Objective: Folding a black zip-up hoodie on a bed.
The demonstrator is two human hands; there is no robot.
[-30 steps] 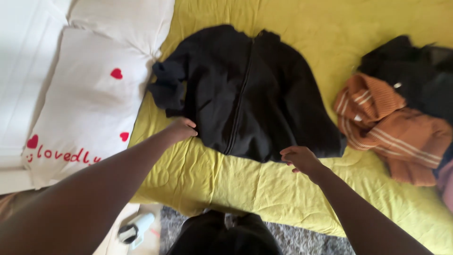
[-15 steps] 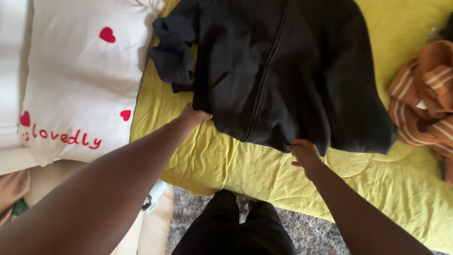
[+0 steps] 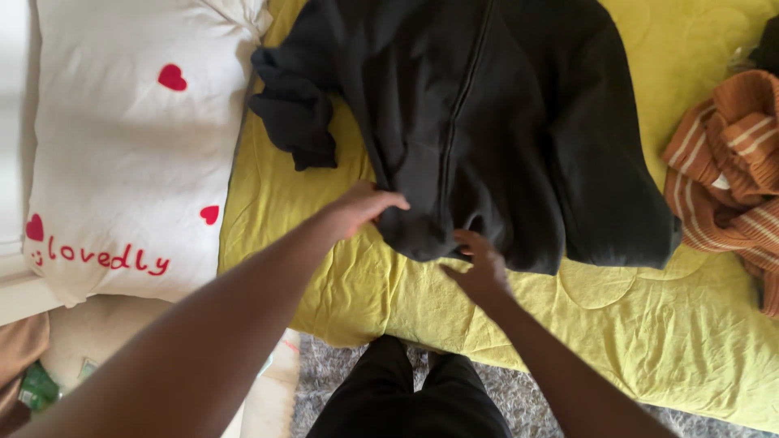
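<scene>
both hands pinch the black jacket's (image 3: pixel 503 122) bunched hem: left hand (image 3: pixel 365 207), right hand (image 3: pixel 480 264). white pillow (image 3: pixel 122 146) with red hearts lies left.

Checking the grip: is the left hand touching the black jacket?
Touching. The head view shows the left hand with fingers pressed onto the black jacket's bunched hem.

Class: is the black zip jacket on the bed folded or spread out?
Mostly spread: the black zip jacket lies flat on the yellow bedspread, only its hem bunched by both hands.
</scene>
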